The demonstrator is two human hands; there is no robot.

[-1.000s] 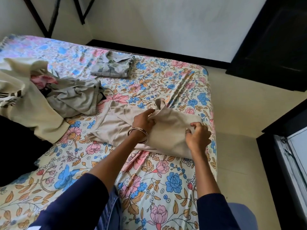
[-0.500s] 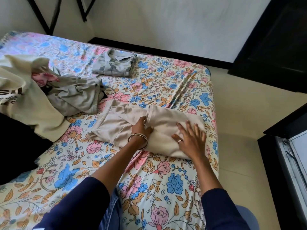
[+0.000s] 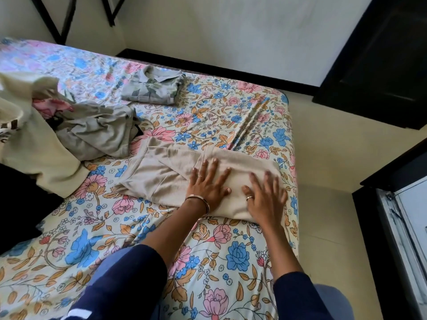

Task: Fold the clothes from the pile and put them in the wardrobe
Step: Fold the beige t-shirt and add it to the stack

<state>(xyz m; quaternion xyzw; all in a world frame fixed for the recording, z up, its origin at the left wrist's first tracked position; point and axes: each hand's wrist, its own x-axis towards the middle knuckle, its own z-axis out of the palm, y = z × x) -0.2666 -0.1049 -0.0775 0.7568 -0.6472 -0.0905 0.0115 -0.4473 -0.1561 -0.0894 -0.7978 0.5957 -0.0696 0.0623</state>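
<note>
A beige garment [image 3: 171, 179] lay partly folded on the bed. A folded grey shirt [image 3: 152, 88] sat further back. The pile [image 3: 57, 132] lay crumpled at the left.

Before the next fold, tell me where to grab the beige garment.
Pinch the loose left end of the beige garment, coming from the pile side. It lies flat and single-layered there, while the left hand and right hand press the doubled right part.
</note>
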